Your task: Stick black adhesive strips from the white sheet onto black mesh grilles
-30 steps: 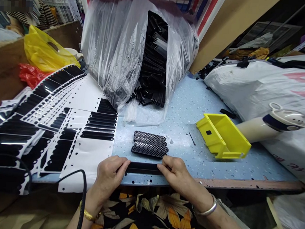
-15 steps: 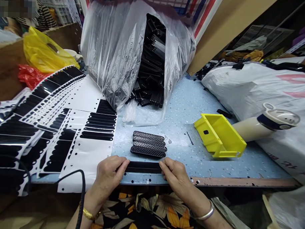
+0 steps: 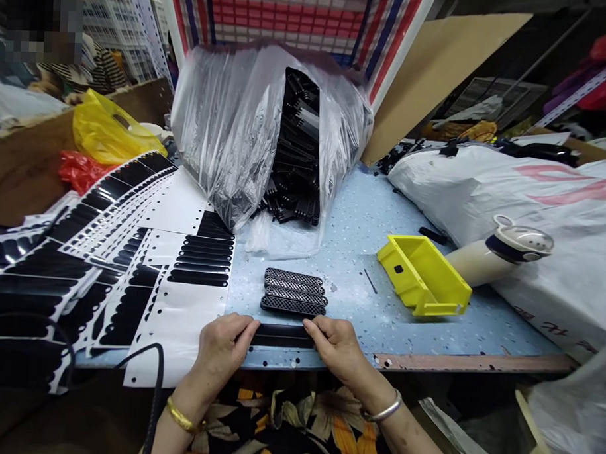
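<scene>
A long flat black strip [image 3: 282, 336] lies level near the table's front edge, pinched at its left end by my left hand [image 3: 227, 343] and at its right end by my right hand [image 3: 333, 344]. Just beyond it, several black perforated pieces [image 3: 295, 293] lie side by side on the blue speckled table [image 3: 353, 222]. To the left are white sheets [image 3: 191, 309] carrying rows of black rounded strips [image 3: 202, 258]. Behind, a clear plastic bag [image 3: 227, 131] gapes open over a heap of black comb-like parts [image 3: 296, 147].
On the right stand a yellow bin [image 3: 425, 274] and a cream bottle [image 3: 485, 256] leaning on a large white sack [image 3: 546, 215]. A black cable [image 3: 159, 387] hangs near my left forearm. Yellow [image 3: 107, 131] and red bags sit back left, with a person [image 3: 97, 67] beyond.
The whole view has shifted, showing more of the striped bag at the back and the person at the left. Both hands still hold the black strip at its ends.
</scene>
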`<state>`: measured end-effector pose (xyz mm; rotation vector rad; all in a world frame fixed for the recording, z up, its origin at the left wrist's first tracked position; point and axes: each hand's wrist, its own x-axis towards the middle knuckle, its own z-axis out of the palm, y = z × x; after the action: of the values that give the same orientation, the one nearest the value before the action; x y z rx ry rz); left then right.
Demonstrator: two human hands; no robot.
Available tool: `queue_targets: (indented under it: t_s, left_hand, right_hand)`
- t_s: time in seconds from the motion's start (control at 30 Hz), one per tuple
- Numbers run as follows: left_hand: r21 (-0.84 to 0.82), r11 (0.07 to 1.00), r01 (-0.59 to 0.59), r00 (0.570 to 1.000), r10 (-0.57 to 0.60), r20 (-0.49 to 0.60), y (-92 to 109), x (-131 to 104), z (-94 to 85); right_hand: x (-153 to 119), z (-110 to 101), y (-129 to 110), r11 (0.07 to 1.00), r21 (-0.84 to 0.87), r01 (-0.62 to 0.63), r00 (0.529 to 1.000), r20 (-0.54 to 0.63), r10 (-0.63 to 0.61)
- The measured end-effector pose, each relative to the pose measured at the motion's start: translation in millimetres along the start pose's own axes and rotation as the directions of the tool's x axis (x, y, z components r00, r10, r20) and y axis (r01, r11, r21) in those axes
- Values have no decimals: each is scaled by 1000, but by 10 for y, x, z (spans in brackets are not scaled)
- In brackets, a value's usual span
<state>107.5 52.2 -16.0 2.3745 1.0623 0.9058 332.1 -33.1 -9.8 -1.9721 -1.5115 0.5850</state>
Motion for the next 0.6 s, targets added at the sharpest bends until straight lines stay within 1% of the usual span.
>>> queue_targets:
  t_s: [0.07, 0.13, 0.2, 0.27, 0.37, 0.5, 0.6]
  left_hand:
    - [18, 1000, 23, 999, -23, 34, 8, 10, -4]
    - [56, 997, 45, 994, -50, 93, 31, 27, -26]
    - [130, 990, 53, 987, -71, 141, 68, 44, -56]
    - [210, 977, 49, 984, -83, 156, 121, 57, -76]
    - [255, 964, 77, 987, -110, 118, 215, 72, -46]
    - [271, 940, 208, 975, -223, 25, 315, 123, 95]
    - [293, 922, 254, 962, -271, 17, 355, 182, 179]
  right_hand:
    - [-3, -29, -15, 1000, 5, 1, 1000, 10, -1]
    - [-4, -49, -44, 1000, -12, 4, 1000, 29, -3]
    - [4, -45, -72, 998, -67, 7, 999, 32, -5]
    - [20, -14, -84, 991, -137, 7, 1000, 25, -3]
    - [38, 48, -66, 981, -192, 7, 1000, 20, -3]
    - [24, 75, -36, 979, -199, 45, 999, 14, -43]
    - [10, 52, -51, 977, -198, 73, 997, 16, -72]
